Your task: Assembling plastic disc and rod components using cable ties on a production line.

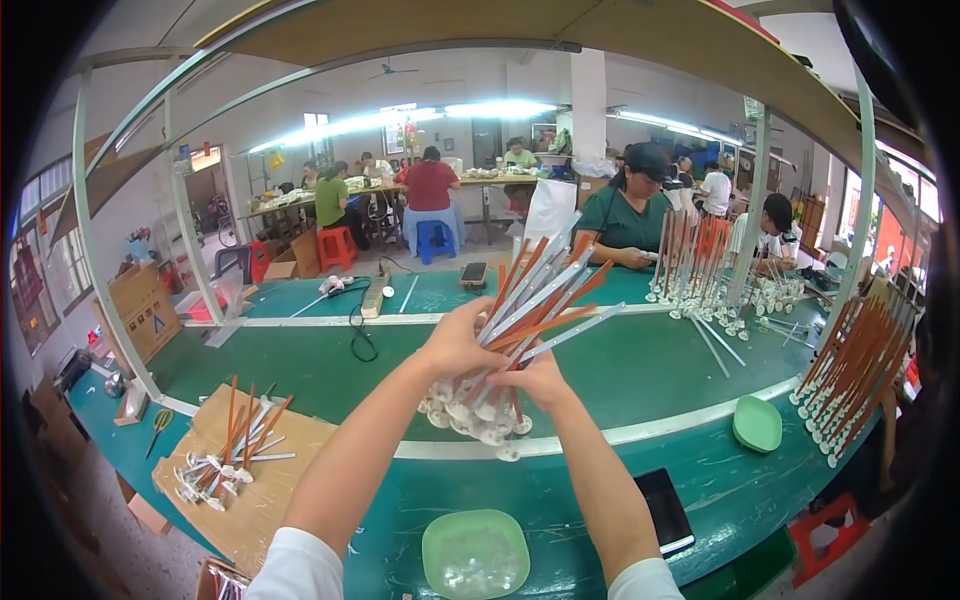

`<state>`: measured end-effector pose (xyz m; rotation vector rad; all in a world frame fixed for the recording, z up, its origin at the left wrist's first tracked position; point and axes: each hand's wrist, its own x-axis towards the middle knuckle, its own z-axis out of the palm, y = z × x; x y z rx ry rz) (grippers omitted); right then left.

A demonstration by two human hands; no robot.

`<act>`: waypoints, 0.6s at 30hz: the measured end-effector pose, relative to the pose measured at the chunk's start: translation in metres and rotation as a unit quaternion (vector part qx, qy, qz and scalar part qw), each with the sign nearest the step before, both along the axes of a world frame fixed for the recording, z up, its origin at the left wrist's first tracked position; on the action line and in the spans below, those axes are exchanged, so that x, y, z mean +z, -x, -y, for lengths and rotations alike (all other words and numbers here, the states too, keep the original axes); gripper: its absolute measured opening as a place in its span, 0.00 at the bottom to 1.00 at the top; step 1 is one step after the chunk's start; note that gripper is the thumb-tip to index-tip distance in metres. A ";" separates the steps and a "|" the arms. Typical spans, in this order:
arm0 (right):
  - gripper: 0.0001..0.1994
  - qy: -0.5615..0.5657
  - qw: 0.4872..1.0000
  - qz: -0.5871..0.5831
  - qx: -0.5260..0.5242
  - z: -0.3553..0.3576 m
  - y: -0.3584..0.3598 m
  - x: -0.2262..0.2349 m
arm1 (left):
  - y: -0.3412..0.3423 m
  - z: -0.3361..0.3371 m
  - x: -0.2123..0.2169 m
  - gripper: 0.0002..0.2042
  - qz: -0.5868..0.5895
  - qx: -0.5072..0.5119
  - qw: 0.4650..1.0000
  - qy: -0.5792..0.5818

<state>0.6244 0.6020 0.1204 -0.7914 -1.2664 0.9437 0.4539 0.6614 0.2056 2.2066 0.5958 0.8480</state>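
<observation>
Both of my hands are wrapped round a thick bundle of flat strips (548, 292), some brown and some silver-grey with small holes. White round bases (485, 418) hang together at the bundle's lower end. My left hand (458, 345) closes on it from the left, and my right hand (537, 381) grips lower down on the right side. The bundle leans up and to the right over the green bench (300, 355). My palms and part of the fingers are hidden by the strips.
At left, a cardboard sheet (235, 405) carries more such strips (230, 460); scissors (160, 425) lie beyond. Near me are a green tray (475, 515) and a dark tablet-like device (665, 510). Upright strips (850, 375) and a green bowl (757, 422) stand right. A co-worker (630, 210) sits opposite.
</observation>
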 end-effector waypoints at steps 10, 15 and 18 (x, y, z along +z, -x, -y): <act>0.41 0.031 0.985 0.158 0.056 -0.008 0.016 -0.016 | 0.030 -0.013 -0.057 0.34 0.013 0.031 0.999 0.009; 0.38 -0.049 0.957 0.284 -0.034 -0.022 0.044 -0.041 | 0.047 -0.010 -0.091 0.32 0.174 -0.026 0.979 0.107; 0.37 -0.066 0.925 0.370 -0.045 -0.028 0.036 -0.035 | 0.048 0.001 -0.071 0.20 0.102 0.086 0.990 -0.042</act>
